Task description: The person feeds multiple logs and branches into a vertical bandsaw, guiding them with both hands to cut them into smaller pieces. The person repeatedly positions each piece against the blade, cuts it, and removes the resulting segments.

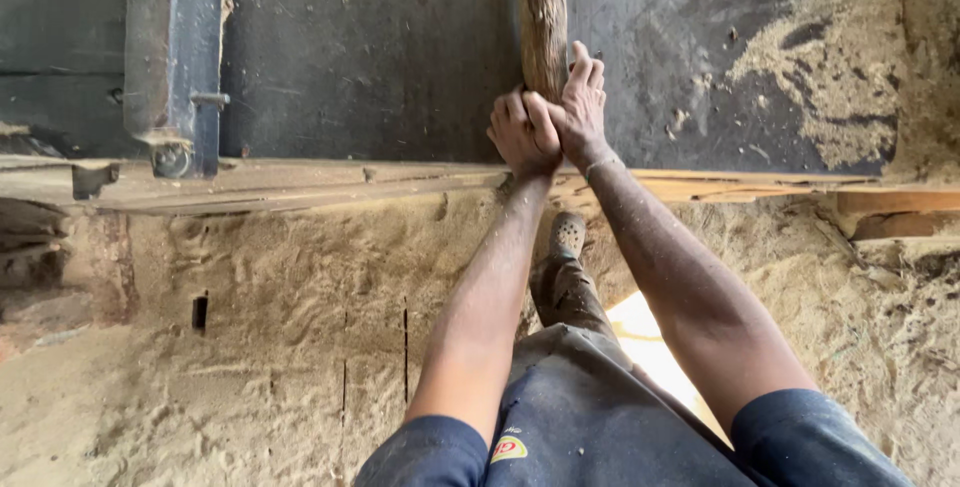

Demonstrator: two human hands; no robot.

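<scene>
Currently you've got both hands at the near end of the log (544, 17), which lies on the dark table (380, 57) and runs away from you toward the far edge of the view. Left hand (522, 134) is curled shut around the log's end; right hand (582, 107) presses against its right side, fingers extended along the wood rather than wrapped.

Progress, as I read it: log is up on the table and lined lengthwise, so loading looks done. No cut face visible on the part I can see, bark still round, so the pass itself looks barely begun or not begun. Can't see the far end or any blade.

Metal rail (172, 47) sits well left of the log, apart from it. Sawdust (830, 47) is heaped at far right on the table and covers the floor near you. Wood beam (300, 185) edges the table's near side, just under your wrists. Your foot (566, 237) is planted just below that beam.
</scene>
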